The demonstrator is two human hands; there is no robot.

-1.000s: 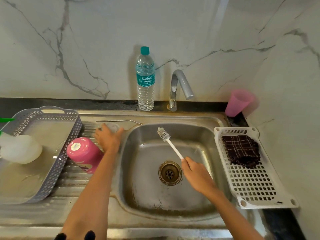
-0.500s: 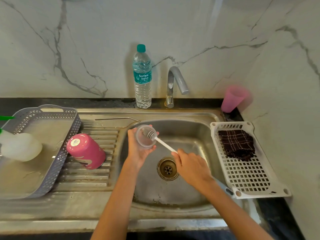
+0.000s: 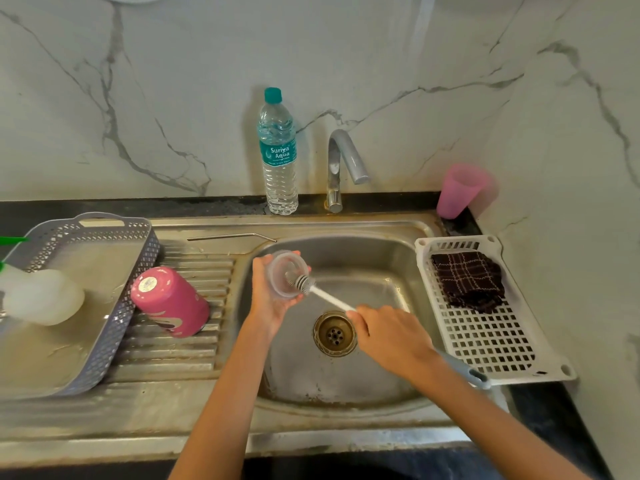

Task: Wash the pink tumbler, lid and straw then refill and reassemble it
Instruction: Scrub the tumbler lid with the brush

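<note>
Over the steel sink basin [image 3: 381, 258], my left hand [image 3: 268, 299] holds the clear round lid [image 3: 281, 271], tilted toward me. My right hand [image 3: 388, 336] grips the white handle of a bottle brush [image 3: 313, 291], whose bristle head presses against the lid's inner face. The pink tumbler [image 3: 171, 301] stands upside down, leaning, on the ribbed drainboard to the left. A bent metal straw [image 3: 230, 236] lies along the back of the drainboard.
A water bottle [image 3: 278, 157] and the tap [image 3: 341, 164] stand behind the sink. A grey basket [image 3: 114, 327] with a white bottle [image 3: 41, 296] sits at left. A white rack [image 3: 491, 344] holding a dark cloth [image 3: 467, 280] sits at right, a pink cup [image 3: 459, 188] behind it.
My left hand picked the lid up from the drainboard and carried it over the basin. The brush head moved onto the lid and now rests against its inner face.
</note>
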